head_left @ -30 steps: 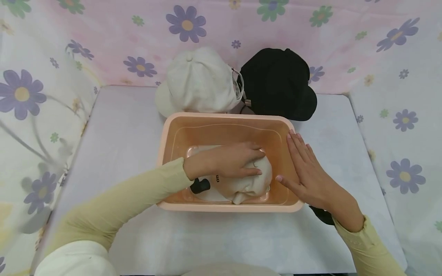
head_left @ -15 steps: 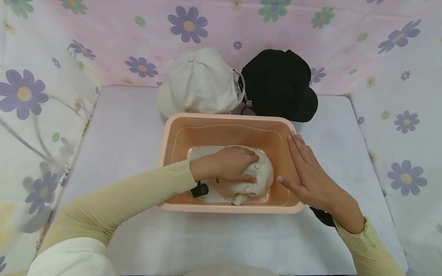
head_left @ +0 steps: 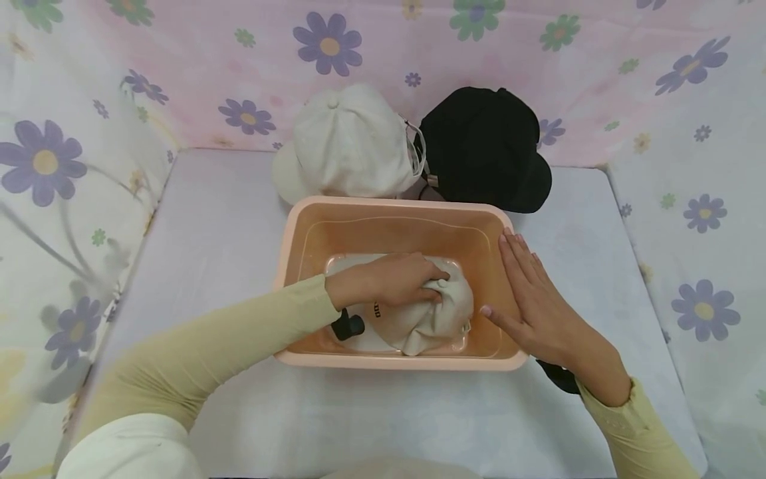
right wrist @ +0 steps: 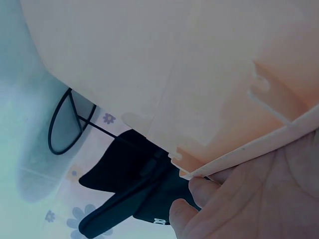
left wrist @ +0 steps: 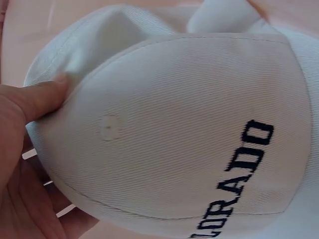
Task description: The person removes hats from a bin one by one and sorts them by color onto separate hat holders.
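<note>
A cream baseball cap (head_left: 431,326) with dark embroidered letters (left wrist: 234,179) lies inside the peach plastic basin (head_left: 383,362). My left hand (head_left: 397,279) reaches into the basin and pinches the cap's crown, gathering the cloth into folds. In the left wrist view, the thumb presses on the crown's top and the other fingers go beneath its edge. At the basin's right rim, my right hand (head_left: 538,303) rests flat with straight fingers. The right wrist view shows its palm against the rim, next to the basin's outer wall (right wrist: 149,59).
Behind the basin stand another off-white cap (head_left: 350,143) and a black cap (head_left: 479,146), side by side. They sit close to the basin's far rim. A white-covered table (head_left: 209,219) is bounded by flowered cloth (head_left: 383,40) at the back and sides.
My left hand has drawn its fingers together on the cap's crown, bunching the cloth. The right hand stays on the basin's rim.
</note>
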{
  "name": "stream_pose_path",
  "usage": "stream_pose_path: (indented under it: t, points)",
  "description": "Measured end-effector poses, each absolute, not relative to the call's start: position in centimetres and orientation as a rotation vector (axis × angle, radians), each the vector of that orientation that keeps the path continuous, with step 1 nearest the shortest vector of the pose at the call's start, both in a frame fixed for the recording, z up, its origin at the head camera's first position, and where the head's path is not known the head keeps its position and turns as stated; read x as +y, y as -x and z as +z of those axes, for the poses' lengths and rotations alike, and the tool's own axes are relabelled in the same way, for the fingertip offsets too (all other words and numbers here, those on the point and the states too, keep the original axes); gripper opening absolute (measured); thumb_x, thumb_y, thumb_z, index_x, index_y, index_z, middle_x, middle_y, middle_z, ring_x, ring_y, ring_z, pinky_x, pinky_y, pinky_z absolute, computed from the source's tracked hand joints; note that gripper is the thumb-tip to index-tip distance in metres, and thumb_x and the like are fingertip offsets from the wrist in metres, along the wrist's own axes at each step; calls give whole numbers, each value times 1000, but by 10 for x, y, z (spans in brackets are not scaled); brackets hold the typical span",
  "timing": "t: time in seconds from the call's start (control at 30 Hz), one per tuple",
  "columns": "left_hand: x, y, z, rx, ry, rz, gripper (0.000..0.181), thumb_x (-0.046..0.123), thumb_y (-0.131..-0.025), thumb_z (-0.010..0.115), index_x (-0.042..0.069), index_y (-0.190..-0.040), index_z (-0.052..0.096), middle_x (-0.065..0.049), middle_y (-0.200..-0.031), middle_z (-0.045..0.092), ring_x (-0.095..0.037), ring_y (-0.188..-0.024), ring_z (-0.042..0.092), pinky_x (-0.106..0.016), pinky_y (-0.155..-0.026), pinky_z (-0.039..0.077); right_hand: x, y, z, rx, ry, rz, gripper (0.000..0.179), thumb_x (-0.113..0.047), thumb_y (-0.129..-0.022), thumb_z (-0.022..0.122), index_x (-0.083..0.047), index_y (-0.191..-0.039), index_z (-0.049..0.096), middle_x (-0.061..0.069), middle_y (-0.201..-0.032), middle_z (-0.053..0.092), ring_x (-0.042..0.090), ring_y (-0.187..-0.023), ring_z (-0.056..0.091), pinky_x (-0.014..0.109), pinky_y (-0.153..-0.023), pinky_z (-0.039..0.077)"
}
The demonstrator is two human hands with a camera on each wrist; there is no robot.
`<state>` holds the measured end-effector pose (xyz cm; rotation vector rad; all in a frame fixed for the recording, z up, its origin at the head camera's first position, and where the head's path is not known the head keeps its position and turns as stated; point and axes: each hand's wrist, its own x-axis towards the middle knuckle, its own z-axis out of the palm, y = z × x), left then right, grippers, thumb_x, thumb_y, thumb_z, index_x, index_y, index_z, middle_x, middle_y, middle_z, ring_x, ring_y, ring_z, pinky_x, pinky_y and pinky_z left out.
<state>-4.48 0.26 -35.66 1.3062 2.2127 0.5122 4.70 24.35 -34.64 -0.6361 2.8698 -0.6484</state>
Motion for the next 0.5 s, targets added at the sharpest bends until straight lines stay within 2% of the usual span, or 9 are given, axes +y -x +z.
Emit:
stream_pose_path:
  t: [0.17,0.27,0.37,0.5]
  points:
    - [2,48,-353,2195,-1309,549,33,35,-92,57,19,-121,63,6,-110,65,-7,-93,59,-21,-85,46,244,-47,-348,2873,642,-648,91,-44,-90,55,-11,-150,-5,4,-157,-7,24,-143,-8,33,-115,-4]
    - [1,51,-350,2188,-1300,568,40,35,-91,58,15,-126,60,3,-120,62,-9,-102,59,-21,-88,45,244,-47,-348,2874,644,-648,92,-45,-90,56,-11,-150,-5,4,-157,-6,24,-143,-8,32,-115,-4]
    - [0,53,-347,2184,-1304,589,42,34,-91,59,13,-127,59,2,-122,61,-9,-105,58,-20,-88,45,244,-47,-347,2870,640,-656,92,-44,-89,56,-11,-150,-5,4,-157,-6,23,-143,-8,31,-114,-4]
    - [-3,54,-344,2180,-1311,602,42,35,-91,59,16,-127,59,5,-121,61,-6,-101,56,-18,-86,44,244,-46,-348,2863,635,-669,93,-44,-89,57,-12,-150,-6,4,-157,-7,23,-143,-8,31,-114,-3]
